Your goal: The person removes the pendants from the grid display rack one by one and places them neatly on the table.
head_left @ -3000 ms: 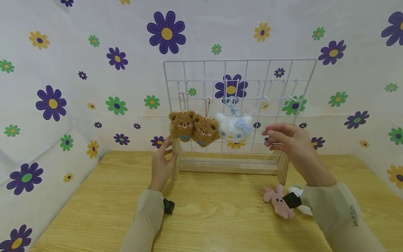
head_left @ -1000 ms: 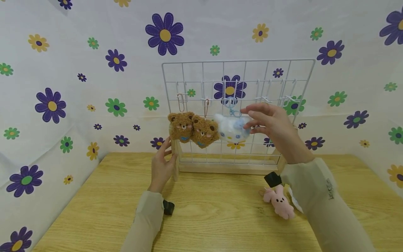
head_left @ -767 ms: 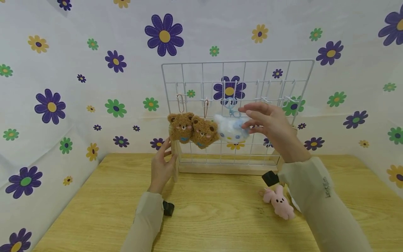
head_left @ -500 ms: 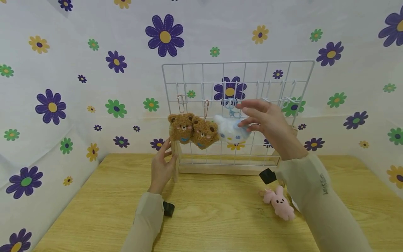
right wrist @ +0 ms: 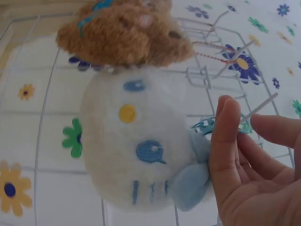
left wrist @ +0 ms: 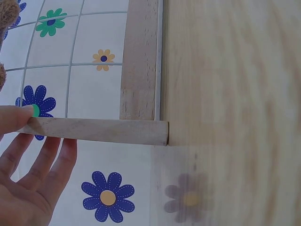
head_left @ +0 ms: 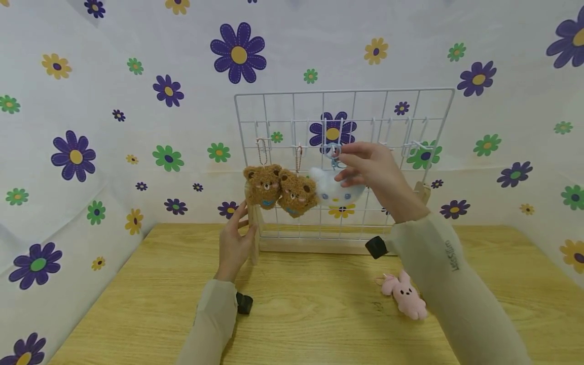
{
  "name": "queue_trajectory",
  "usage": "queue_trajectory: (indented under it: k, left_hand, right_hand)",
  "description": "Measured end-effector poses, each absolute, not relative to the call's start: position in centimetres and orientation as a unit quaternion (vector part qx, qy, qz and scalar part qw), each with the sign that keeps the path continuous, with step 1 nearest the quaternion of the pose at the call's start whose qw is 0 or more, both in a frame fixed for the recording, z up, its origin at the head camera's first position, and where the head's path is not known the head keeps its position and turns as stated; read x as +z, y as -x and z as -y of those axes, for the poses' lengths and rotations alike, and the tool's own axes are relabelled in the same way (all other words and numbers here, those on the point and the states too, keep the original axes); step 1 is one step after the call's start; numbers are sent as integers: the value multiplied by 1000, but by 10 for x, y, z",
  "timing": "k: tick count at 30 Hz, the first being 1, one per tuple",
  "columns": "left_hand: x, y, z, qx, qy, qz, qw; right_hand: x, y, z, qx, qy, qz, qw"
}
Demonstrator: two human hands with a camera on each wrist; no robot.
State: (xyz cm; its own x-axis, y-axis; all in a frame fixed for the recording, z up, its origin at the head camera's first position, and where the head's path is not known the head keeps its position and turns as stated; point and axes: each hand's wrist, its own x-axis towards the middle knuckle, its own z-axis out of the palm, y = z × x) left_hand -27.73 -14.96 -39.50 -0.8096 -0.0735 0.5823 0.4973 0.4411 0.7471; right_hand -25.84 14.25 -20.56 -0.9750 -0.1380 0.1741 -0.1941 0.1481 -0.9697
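Observation:
My left hand (head_left: 234,243) grips the wooden post (left wrist: 94,130) of the wire grid rack, thumb on one side and fingers on the other. A white plush cat-head keychain (right wrist: 136,141) with a light blue bow (right wrist: 190,188) hangs from a rack hook by its blue ring (head_left: 331,150). Over the bow and ring is my right hand (head_left: 376,167), fingers bent. In the right wrist view, a gap separates its thumb from the nearest finger, and the hook (right wrist: 261,107) shows there. Two brown plush bear keychains (head_left: 263,185) hang to the left on bead chains.
The white wire grid (head_left: 374,104) stands on a wooden base (head_left: 319,246), with further hooks (head_left: 412,144) on its right side. A pink plush rabbit keychain (head_left: 409,299) lies on the wood-grain table (head_left: 310,314) near my right sleeve. Behind stands a flower-patterned backdrop (head_left: 191,40).
My right hand has moved left from beside the white plush to over its bow and ring. A white item by the rabbit is now hidden by my sleeve. My left hand stays put.

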Motion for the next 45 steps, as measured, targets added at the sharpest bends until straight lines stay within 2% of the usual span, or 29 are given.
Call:
queue_trajectory:
  k: [8, 19, 45]
  left_hand:
    - [-397, 279, 150, -503, 145, 797, 300]
    - [-397, 278, 151, -510, 147, 795, 294]
    - [-399, 281, 151, -507, 139, 801, 287]
  right_hand:
    - [-202, 265, -135, 615, -71, 784, 57]
    - [-204, 260, -130, 563, -49, 815, 127]
    - [-207, 236, -128, 546, -58, 813, 194]
